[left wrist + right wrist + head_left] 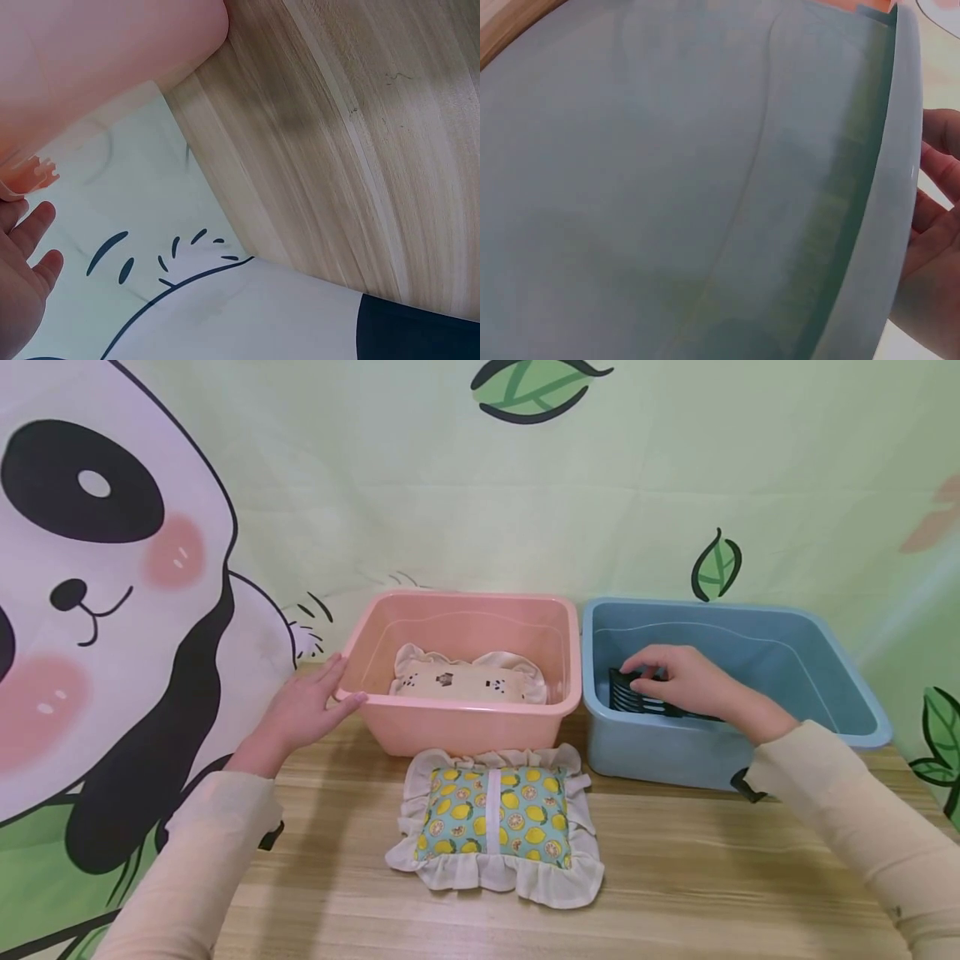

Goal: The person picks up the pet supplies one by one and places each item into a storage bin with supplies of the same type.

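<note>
My left hand (303, 706) rests on the left corner of the pink basin (465, 722), thumb along the front rim and fingers on the side rim. Inside that basin lies a cream ruffled pillow (465, 681) with small animal faces. My right hand (678, 677) reaches into the blue basin (660, 752), thumb and forefinger pinching a black slotted piece (626, 693); the front wall hides its lower part, so its kind is unclear. In the right wrist view the blue wall (667, 187) covers most of the hand (934, 247).
A lemon-print pillow (525, 810) with a white ruffle lies on the wooden table (337, 877) before the pink basin. The basins stand side by side against a green cloth backdrop (375, 468) printed with a panda and leaves.
</note>
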Demonstrator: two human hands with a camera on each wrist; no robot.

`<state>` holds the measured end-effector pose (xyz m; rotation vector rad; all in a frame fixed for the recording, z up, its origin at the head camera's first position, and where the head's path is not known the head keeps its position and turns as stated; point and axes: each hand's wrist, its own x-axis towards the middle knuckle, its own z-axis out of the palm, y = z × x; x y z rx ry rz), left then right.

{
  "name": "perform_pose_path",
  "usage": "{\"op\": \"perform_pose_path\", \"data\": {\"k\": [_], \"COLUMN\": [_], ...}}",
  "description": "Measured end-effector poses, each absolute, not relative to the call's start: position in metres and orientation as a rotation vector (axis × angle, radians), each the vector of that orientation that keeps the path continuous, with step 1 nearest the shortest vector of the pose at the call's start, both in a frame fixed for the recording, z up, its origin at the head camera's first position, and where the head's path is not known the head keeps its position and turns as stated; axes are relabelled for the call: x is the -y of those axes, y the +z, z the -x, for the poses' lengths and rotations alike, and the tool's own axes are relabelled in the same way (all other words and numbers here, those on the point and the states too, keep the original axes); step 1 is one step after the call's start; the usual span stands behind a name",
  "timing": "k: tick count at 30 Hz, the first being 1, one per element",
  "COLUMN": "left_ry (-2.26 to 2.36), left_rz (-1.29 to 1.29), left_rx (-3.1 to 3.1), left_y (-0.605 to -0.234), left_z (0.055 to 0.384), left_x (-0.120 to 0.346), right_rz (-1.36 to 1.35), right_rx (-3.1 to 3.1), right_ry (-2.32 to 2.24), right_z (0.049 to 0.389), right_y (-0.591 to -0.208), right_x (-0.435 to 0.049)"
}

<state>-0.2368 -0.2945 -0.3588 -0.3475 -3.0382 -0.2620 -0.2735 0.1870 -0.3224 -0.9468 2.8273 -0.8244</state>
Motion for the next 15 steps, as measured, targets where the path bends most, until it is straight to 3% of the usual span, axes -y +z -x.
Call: {"op": "perform_pose_path", "data": {"k": [15], "left_ry": [-0.276], "left_rz": [0.330], "left_rx": [3.044], "left_y": [-0.361], "left_z": [0.238], "left_x": [0.295], "right_rz": [1.030], "right_rx": [-2.830], "right_ry": [-0.929], "right_z": [0.269], "right_y": [-0.336], "right_x": [-0.179]}}
